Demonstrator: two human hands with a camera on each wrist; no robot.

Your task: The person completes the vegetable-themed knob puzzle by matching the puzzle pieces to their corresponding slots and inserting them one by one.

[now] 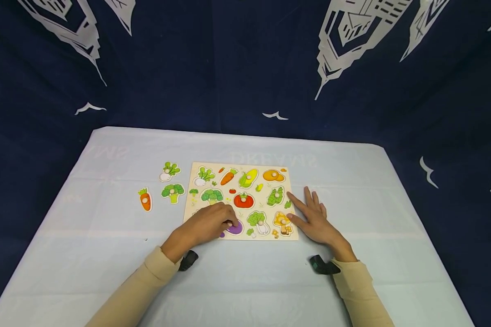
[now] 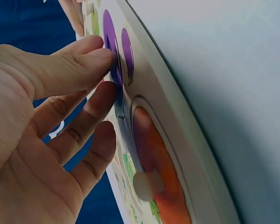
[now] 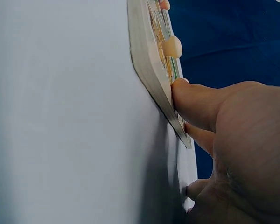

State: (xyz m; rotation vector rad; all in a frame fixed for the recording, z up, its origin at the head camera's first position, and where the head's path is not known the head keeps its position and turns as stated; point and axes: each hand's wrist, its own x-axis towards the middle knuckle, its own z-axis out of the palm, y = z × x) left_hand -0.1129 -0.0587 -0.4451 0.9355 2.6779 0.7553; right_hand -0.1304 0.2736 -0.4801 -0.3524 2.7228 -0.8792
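A wooden vegetable puzzle board point(image 1: 245, 238) lies on the white table. My left hand point(image 1: 212, 222) is over its lower left part, thumb and forefinger pinching at the purple eggplant piece point(image 1: 235, 228). In the left wrist view, the thumb and forefinger meet against the eggplant point(image 2: 110, 30) and hide its knob; the other fingers are loosely bent. Below them is an orange piece point(image 2: 165, 172) with a round knob. My right hand point(image 1: 317, 225) is spread at the board's right edge. Its thumb presses the board point(image 3: 154, 77) near the mushroom piece point(image 1: 283, 221).
Left of the board lie a loose carrot piece point(image 1: 145, 200), a broccoli piece point(image 1: 173, 193) and a white turnip piece point(image 1: 169, 171). On the board sit a tomato piece point(image 1: 243, 201) and a corn piece point(image 1: 248, 178). A dark blue patterned cloth point(image 1: 229, 68) hangs behind the table.
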